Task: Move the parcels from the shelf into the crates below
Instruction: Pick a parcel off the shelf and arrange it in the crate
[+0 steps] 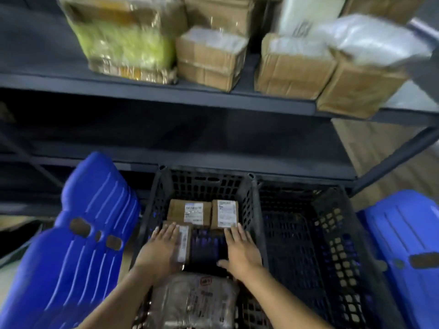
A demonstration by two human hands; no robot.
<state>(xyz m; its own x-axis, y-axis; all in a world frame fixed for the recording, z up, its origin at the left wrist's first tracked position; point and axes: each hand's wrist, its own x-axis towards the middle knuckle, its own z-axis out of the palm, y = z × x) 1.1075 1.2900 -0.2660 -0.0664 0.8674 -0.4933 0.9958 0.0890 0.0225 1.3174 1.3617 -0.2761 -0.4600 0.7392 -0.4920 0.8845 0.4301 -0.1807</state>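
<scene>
Both my hands reach down into a black slatted crate [254, 210] on the floor. My left hand [161, 250] lies flat with straight fingers on a small brown labelled box [184, 245]. My right hand [241, 251] is flat with straight fingers just below another labelled box [224, 213]. A third brown box [190, 212] lies at the crate's far end. A grey plastic-wrapped parcel [194, 302] lies at the near end. On the shelf [166, 93] above stand several cardboard parcels [210, 60], one yellow-wrapped [123, 43].
A second black crate [332, 245] stands to the right, holding nothing I can see. Blue plastic crates stand on the left [78, 245] and right [403, 245]. A dark lower shelf board [213, 160] runs behind the crates. The frame is blurred.
</scene>
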